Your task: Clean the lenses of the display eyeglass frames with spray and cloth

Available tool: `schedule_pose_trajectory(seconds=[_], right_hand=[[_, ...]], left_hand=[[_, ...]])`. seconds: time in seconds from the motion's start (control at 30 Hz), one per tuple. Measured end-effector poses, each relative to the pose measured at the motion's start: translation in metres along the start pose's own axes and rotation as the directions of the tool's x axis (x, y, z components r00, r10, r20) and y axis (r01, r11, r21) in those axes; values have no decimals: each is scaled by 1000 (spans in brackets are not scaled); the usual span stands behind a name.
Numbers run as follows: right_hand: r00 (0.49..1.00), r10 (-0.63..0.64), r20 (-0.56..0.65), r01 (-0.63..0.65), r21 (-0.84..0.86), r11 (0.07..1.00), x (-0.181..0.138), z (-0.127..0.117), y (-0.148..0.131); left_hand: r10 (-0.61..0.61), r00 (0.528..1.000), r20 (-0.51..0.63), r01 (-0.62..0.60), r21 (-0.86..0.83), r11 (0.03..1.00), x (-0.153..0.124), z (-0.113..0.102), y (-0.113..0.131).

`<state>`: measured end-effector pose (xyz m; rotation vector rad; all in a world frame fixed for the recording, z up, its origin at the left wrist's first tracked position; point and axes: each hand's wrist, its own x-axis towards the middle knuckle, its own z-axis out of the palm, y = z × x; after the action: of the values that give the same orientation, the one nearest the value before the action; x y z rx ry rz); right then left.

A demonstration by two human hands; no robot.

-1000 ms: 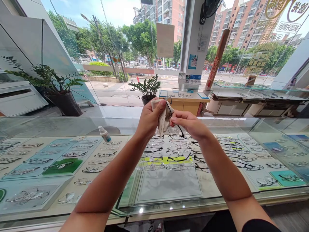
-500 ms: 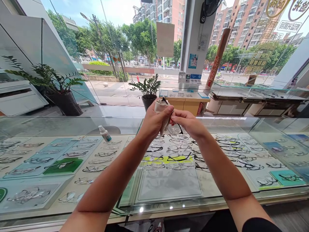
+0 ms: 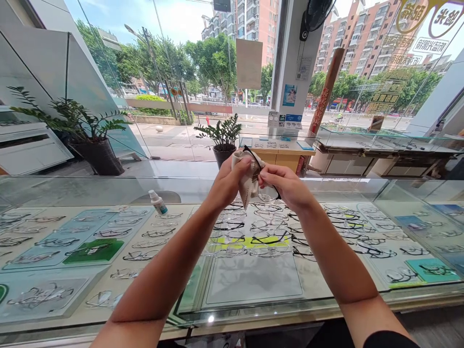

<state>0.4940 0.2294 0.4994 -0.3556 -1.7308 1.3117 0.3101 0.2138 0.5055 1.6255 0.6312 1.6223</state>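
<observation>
Both my hands are raised above a glass display counter (image 3: 253, 285). My left hand (image 3: 231, 180) is closed around a beige cloth (image 3: 248, 189), which is folded over part of a pair of eyeglasses (image 3: 278, 192). The thumb presses on the cloth from above. My right hand (image 3: 281, 182) pinches the eyeglasses near the middle of the frame, just right of the cloth. One dark-rimmed lens hangs below the right fingers, and a dark temple shows above the cloth. The other lens is hidden by the cloth and my left hand.
A small white spray bottle (image 3: 158, 202) stands on the counter to the left. Rows of eyeglasses (image 3: 270, 222) lie under the glass. Potted plants (image 3: 221, 137) stand beyond the counter by the window, and a wooden cabinet (image 3: 277, 157) is behind my hands.
The cloth has opened out and hangs lower from my left hand. More of the eyeglasses' dark frame shows, and my right hand has shifted slightly right.
</observation>
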Motion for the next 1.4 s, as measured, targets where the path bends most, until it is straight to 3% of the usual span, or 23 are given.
schedule_pose_trajectory(seconds=[0.17, 0.37, 0.63, 0.9, 1.2, 1.4], right_hand=[[1000, -2, 3, 2, 9, 1000, 0, -2, -2], [1000, -19, 25, 20, -52, 998, 1, -3, -3], [998, -61, 23, 64, -148, 987, 1, -3, -6], [998, -52, -19, 49, -122, 991, 0, -2, -5], [996, 92, 5, -92, 28, 995, -2, 0, -10], [998, 47, 41, -47, -12, 999, -4, 2, -10]], left_hand=[[37, 997, 71, -41, 46, 998, 1, -3, 6], [123, 992, 2, -121, 166, 979, -1, -2, 5], [22, 996, -89, -23, -7, 1000, 2, -1, -2], [-77, 996, 43, 80, -97, 992, 0, -2, 3], [-45, 982, 186, 56, -51, 997, 2, -11, 8], [114, 993, 1, -114, 92, 989, -3, 2, 7]])
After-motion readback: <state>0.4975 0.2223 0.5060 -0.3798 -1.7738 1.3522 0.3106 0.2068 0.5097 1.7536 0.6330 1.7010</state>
